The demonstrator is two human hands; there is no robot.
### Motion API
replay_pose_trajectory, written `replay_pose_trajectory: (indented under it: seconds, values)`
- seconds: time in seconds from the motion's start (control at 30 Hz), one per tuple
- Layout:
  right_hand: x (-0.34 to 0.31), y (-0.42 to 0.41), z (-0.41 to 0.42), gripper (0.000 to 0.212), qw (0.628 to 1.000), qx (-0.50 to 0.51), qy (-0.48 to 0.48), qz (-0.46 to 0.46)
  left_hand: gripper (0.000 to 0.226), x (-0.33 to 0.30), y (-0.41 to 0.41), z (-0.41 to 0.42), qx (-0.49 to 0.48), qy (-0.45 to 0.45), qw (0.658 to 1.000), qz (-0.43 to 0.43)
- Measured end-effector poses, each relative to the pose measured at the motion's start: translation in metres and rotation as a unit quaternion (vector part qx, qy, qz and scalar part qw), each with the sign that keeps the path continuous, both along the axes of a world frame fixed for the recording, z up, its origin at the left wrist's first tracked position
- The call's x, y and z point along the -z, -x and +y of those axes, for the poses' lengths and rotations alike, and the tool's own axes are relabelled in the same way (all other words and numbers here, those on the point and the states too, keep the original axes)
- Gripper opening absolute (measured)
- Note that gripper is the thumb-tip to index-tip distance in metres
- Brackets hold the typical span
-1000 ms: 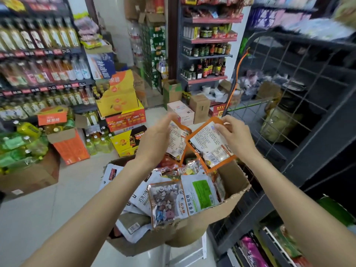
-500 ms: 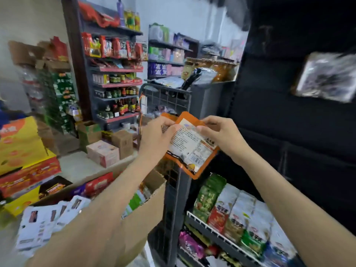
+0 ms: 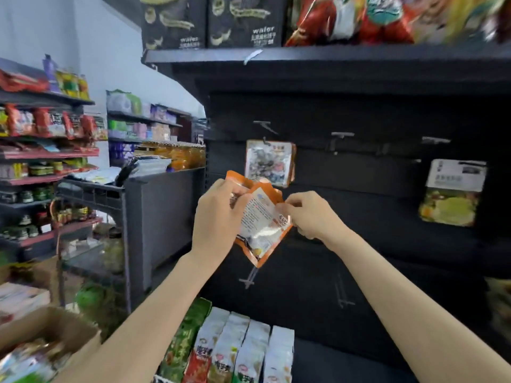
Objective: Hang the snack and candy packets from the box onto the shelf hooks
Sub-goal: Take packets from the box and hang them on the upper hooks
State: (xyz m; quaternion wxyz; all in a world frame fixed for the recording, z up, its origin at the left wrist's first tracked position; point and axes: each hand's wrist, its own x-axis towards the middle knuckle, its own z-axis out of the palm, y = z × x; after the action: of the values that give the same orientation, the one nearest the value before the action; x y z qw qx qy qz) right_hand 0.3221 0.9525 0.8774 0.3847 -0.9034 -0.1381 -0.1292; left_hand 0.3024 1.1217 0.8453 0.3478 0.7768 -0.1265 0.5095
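Two orange-edged snack packets [image 3: 258, 225] with white printed backs are held in front of a black hook panel. My left hand [image 3: 218, 214] grips their left edge; my right hand [image 3: 307, 217] pinches the right edge of the front packet. One packet [image 3: 269, 163] hangs from a hook just above and behind them, and a yellow-green packet [image 3: 452, 193] hangs further right. Bare hooks [image 3: 341, 136] stick out of the panel between those two, with another bare hook [image 3: 249, 280] below the held packets. The cardboard box [image 3: 47, 330] with more packets sits at the bottom left.
A top shelf [image 3: 331, 58] carries wafer boxes and bags overhead. Rows of upright snack bags [image 3: 235, 352] fill the shelf under my arms. A grey wire rack [image 3: 124, 205] stands left of the panel, with stocked shelves [image 3: 47, 150] beyond it.
My view swung from the box up and right to the hook panel. Both hands carried the orange packets up from over the box to in front of the hooks.
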Motion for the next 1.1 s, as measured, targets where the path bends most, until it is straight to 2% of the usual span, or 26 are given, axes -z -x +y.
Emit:
replay_pose_trajectory:
  seconds: [0.07, 0.13, 0.2, 0.3, 0.37, 0.47, 0.53, 0.6, 0.67, 0.77, 0.93, 1.0, 1.1]
  values:
    - [-0.012, -0.004, -0.010, 0.035, 0.980, -0.051, -0.158, 0.111, 0.004, -0.006, -0.003, -0.015, -0.006, -0.010, 1.000, -0.017]
    - [-0.020, -0.014, -0.017, 0.050, 0.964, -0.064, -0.203, 0.160, 0.005, -0.008, -0.006, -0.026, -0.005, -0.016, 1.000, -0.018]
    - [-0.025, -0.026, -0.017, 0.049, 0.974, -0.056, -0.166, 0.144, 0.014, -0.006, -0.006, -0.033, -0.003, -0.013, 1.000, -0.006]
    - [-0.035, -0.040, -0.009, 0.032, 0.990, -0.043, -0.100, 0.090, 0.034, -0.007, -0.006, -0.031, -0.014, 0.015, 0.999, 0.034]
    - [-0.044, -0.047, -0.003, 0.027, 0.994, -0.069, -0.045, 0.067, 0.033, -0.011, -0.010, -0.022, -0.035, 0.016, 0.998, 0.048]
    - [-0.055, -0.053, 0.007, 0.015, 0.989, -0.103, 0.108, -0.007, 0.025, -0.021, -0.022, -0.004, -0.077, -0.010, 0.993, 0.085]
    - [-0.060, -0.060, 0.013, 0.026, 0.972, -0.103, 0.191, -0.091, 0.027, -0.027, -0.031, 0.007, -0.101, -0.013, 0.988, 0.113]
    - [-0.065, -0.071, 0.017, 0.038, 0.955, -0.085, 0.223, -0.177, 0.030, -0.032, -0.037, 0.015, -0.118, -0.008, 0.986, 0.122]
    - [-0.071, -0.078, 0.020, 0.033, 0.954, -0.056, 0.185, -0.229, 0.031, -0.035, -0.041, 0.021, -0.128, -0.005, 0.984, 0.120]
    - [-0.074, -0.090, 0.025, 0.014, 0.958, -0.003, 0.094, -0.272, 0.031, -0.039, -0.044, 0.029, -0.133, 0.001, 0.985, 0.110]
    - [-0.078, -0.108, 0.031, 0.007, 0.958, -0.015, -0.100, -0.269, 0.028, -0.045, -0.054, 0.043, -0.133, -0.003, 0.988, 0.083]
    - [-0.081, -0.111, 0.033, 0.005, 0.953, -0.022, -0.143, -0.268, 0.027, -0.047, -0.059, 0.047, -0.132, -0.007, 0.988, 0.076]
    - [-0.088, -0.115, 0.038, 0.002, 0.952, -0.020, -0.152, -0.264, 0.027, -0.050, -0.065, 0.051, -0.128, -0.007, 0.989, 0.073]
